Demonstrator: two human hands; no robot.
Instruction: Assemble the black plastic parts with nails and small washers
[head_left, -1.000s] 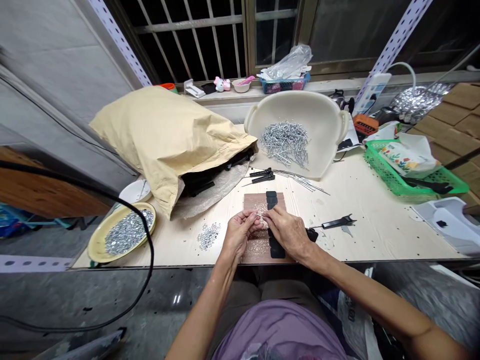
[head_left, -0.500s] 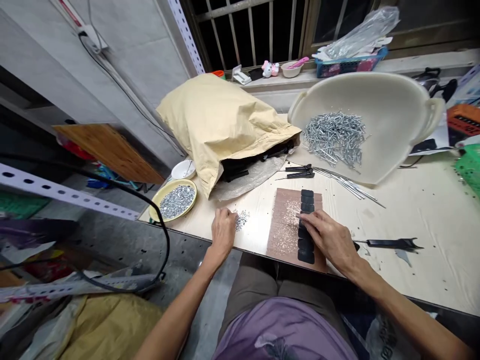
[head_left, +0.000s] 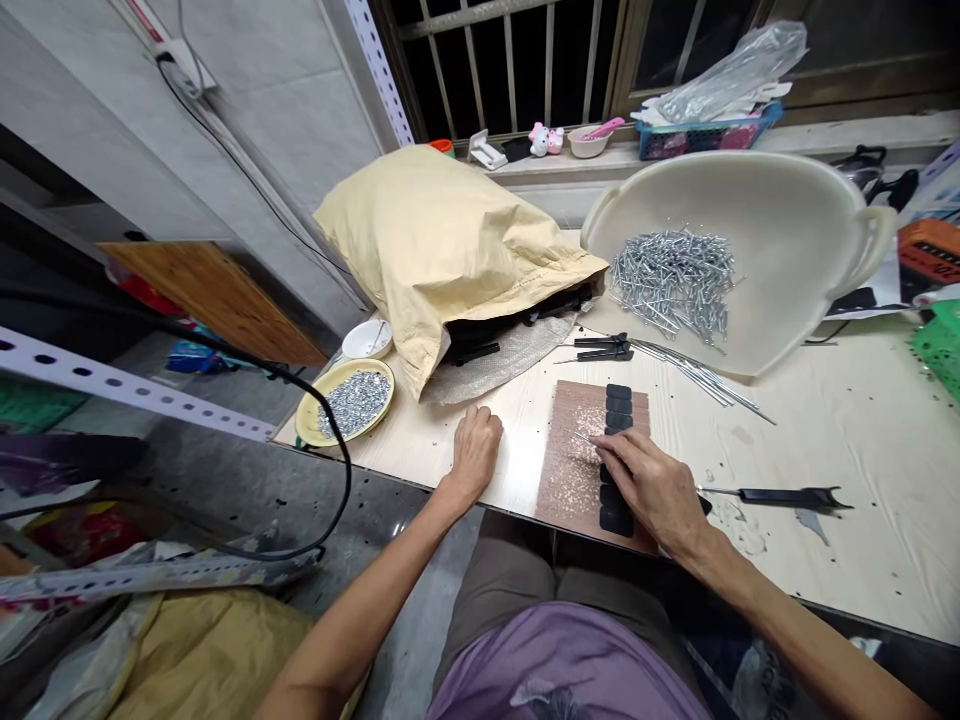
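My right hand (head_left: 654, 488) pinches a thin metal pin (head_left: 583, 436), its tip over the brown board (head_left: 551, 470). Down the board runs a column of black rounded-corner pieces (head_left: 616, 518), partly under my fingers. Pale specks lie scattered on the board left of that column. My left hand (head_left: 475, 452) rests on the table with its fingers curled; whatever is in them or beneath them is hidden. To its left is a yellow dish (head_left: 305, 412) of small silvery metal pieces. Right of my right hand lies a black-handled tool with a thin metal shaft (head_left: 791, 497).
A cream sack (head_left: 442, 240) with black parts in its mouth stands behind my left hand. A big whitish basin (head_left: 795, 270) holds many metal pins. Black-handled pieces (head_left: 604, 350) and long rods (head_left: 697, 375) lie before it. A black cable (head_left: 346, 480) loops at left.
My left hand has moved right, over the spot where a small pile of metal bits showed. More of the pin now shows beyond my right fingertips. The view has shifted slightly.
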